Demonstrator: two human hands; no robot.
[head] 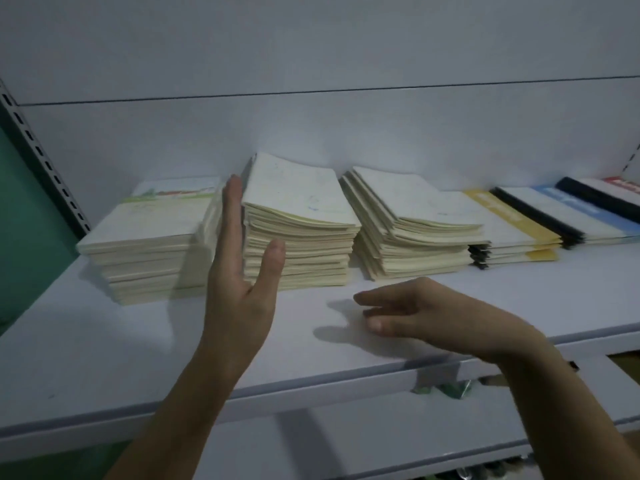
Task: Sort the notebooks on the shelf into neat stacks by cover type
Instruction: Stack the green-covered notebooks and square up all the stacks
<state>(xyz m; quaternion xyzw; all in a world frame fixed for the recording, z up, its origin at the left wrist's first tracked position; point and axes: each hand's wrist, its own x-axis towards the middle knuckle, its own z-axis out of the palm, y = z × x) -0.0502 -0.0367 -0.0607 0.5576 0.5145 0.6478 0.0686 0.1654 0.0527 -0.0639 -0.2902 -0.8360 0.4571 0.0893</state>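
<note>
Three stacks of cream notebooks stand on the white shelf. The left stack has a green-banded cover on top. The middle stack is tall with its top books fanned. The right stack slumps to the right. My left hand stands upright with straight fingers flat against the middle stack's left side, thumb on its front edge. My right hand hovers low over the shelf in front of the stacks, fingers relaxed, holding nothing.
Further right lie yellow-banded notebooks, then black-spined ones with blue bands and a red-marked cover at the frame edge. A slotted upright bounds the shelf on the left. A lower shelf shows below.
</note>
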